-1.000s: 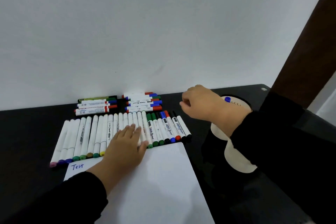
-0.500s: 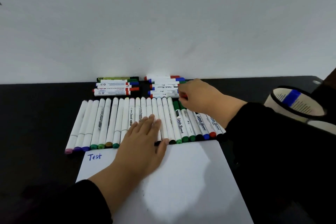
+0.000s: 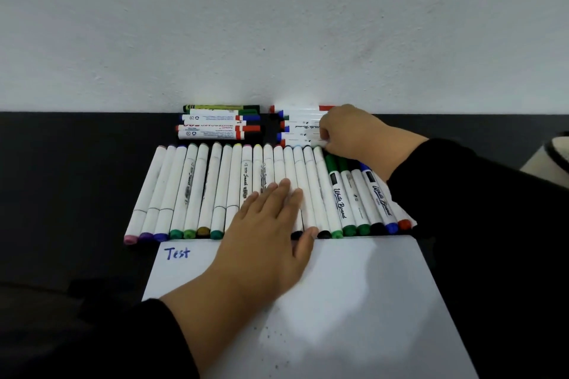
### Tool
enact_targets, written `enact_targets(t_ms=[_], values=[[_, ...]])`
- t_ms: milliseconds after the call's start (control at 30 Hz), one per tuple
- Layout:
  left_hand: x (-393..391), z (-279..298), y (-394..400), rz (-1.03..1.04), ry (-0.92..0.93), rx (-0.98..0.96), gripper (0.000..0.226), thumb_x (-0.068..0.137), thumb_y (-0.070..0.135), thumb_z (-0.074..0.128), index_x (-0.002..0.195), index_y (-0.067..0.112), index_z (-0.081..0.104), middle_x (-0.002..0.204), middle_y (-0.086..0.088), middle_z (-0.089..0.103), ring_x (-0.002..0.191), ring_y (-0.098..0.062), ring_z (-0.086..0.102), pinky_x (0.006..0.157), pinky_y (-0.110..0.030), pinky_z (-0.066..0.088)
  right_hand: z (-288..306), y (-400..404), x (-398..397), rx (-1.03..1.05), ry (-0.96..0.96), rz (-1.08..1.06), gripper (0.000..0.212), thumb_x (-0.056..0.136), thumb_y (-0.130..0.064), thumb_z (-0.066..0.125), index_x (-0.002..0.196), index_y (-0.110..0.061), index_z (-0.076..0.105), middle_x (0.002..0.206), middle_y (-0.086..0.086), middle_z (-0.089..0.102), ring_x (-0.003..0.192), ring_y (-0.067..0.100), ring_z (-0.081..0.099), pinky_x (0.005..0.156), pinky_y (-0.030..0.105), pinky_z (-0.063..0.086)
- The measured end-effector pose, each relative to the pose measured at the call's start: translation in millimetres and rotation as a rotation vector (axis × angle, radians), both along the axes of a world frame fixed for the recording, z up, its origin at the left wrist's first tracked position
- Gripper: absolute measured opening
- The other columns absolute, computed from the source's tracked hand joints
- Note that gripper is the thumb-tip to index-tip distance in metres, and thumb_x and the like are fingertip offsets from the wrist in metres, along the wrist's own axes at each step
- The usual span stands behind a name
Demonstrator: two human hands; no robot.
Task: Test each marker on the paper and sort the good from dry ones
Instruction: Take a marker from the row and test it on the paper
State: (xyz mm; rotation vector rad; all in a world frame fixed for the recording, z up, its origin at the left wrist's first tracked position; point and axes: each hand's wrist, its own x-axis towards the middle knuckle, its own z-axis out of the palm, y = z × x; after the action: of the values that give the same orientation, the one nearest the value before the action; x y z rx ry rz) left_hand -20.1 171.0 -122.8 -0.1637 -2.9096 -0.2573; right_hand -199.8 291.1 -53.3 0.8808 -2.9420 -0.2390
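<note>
Since half a second ago the right hand [image 3: 351,132] has stayed at the right-hand stack of markers [image 3: 300,128] by the wall, and the cup [image 3: 551,157] has slid almost out of the frame at the right edge. That hand's fingers curl onto the near end of a white marker in the stack, pinching it as far as can be seen. The left hand [image 3: 271,237] lies flat, fingers straight, across the near ends of the long row of markers [image 3: 234,191] and the top edge of the paper [image 3: 354,301], holding nothing.

The row in mid-frame counts about twenty-one markers side by side: sixteen slim white ones, then five whiteboard markers at its right end. Behind it, in the upper middle, lie two stacks: five markers on the left [image 3: 220,121] and about five on the right. The paper sits on the black desk [image 3: 61,178], touching the row's near ends, with "Test" [image 3: 177,253] written in blue at its upper left. What the cup holds is hidden.
</note>
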Motion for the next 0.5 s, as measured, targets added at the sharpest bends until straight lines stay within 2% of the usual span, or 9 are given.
enact_targets(t_ms=[133, 200, 267, 333, 400, 500], values=[[-1.1, -2.4, -0.6, -0.020, 0.029, -0.022, 0.059, 0.087, 0.045, 0.033, 0.122, 0.007, 0.061, 0.126, -0.013, 0.059, 0.116, -0.028, 0.057, 0.098, -0.041, 0.035, 3.0, 2.5, 3.7, -0.018, 0.022, -0.006, 0.028, 0.090, -0.011, 0.052, 0.116, -0.005, 0.058, 0.121, 0.013, 0.053, 0.113, 0.029, 0.048, 0.087, 0.032, 0.041], [-0.2, 0.6, 0.2, -0.020, 0.002, -0.011, 0.061, 0.087, 0.046, 0.031, 0.124, 0.007, 0.060, 0.128, -0.013, 0.058, 0.118, -0.028, 0.056, 0.100, -0.041, 0.031, 9.9, 6.3, 7.9, -0.047, 0.021, -0.012, 0.029, 0.090, -0.012, 0.053, 0.118, -0.006, 0.057, 0.121, 0.012, 0.051, 0.113, 0.028, 0.045, 0.088, 0.033, 0.041], [2.2, 8.8, 2.3, -0.013, -0.048, 0.001, 0.074, 0.085, 0.053, 0.013, 0.139, 0.011, 0.043, 0.145, -0.011, 0.040, 0.134, -0.025, 0.037, 0.109, -0.034, 0.014, 19.9, 10.4, 16.7, -0.076, 0.016, -0.024, 0.028, 0.090, -0.015, 0.054, 0.117, -0.007, 0.056, 0.119, 0.012, 0.051, 0.112, 0.028, 0.045, 0.088, 0.033, 0.042], [3.1, 13.0, 2.5, -0.003, -0.084, -0.036, 0.089, 0.074, 0.057, -0.011, 0.150, 0.018, 0.014, 0.157, -0.004, 0.010, 0.144, -0.019, 0.008, 0.109, -0.027, -0.008, 30.1, 14.6, 27.8, -0.110, -0.002, -0.039, 0.029, 0.088, -0.018, 0.056, 0.115, -0.007, 0.057, 0.117, 0.012, 0.052, 0.110, 0.028, 0.047, 0.088, 0.034, 0.043], [3.6, 17.1, 2.5, 0.006, -0.107, -0.098, 0.094, 0.067, 0.056, -0.021, 0.150, 0.019, 0.000, 0.158, -0.003, -0.002, 0.145, -0.017, -0.004, 0.108, -0.028, -0.014, 41.1, 18.7, 43.9, -0.170, -0.048, -0.073, 0.029, 0.087, -0.020, 0.059, 0.113, -0.007, 0.058, 0.115, 0.011, 0.054, 0.107, 0.027, 0.051, 0.087, 0.035, 0.045], [4.4, 27.0, 7.4, -0.001, -0.098, -0.190, 0.097, 0.064, 0.054, -0.025, 0.150, 0.016, -0.003, 0.158, -0.007, -0.003, 0.145, -0.021, -0.005, 0.113, -0.033, -0.010, 57.2, 25.4, 71.0, -0.294, -0.135, -0.143, 0.028, 0.085, -0.019, 0.061, 0.110, -0.006, 0.061, 0.111, 0.011, 0.060, 0.093, 0.022, 0.056, 0.077, 0.030, 0.046]])
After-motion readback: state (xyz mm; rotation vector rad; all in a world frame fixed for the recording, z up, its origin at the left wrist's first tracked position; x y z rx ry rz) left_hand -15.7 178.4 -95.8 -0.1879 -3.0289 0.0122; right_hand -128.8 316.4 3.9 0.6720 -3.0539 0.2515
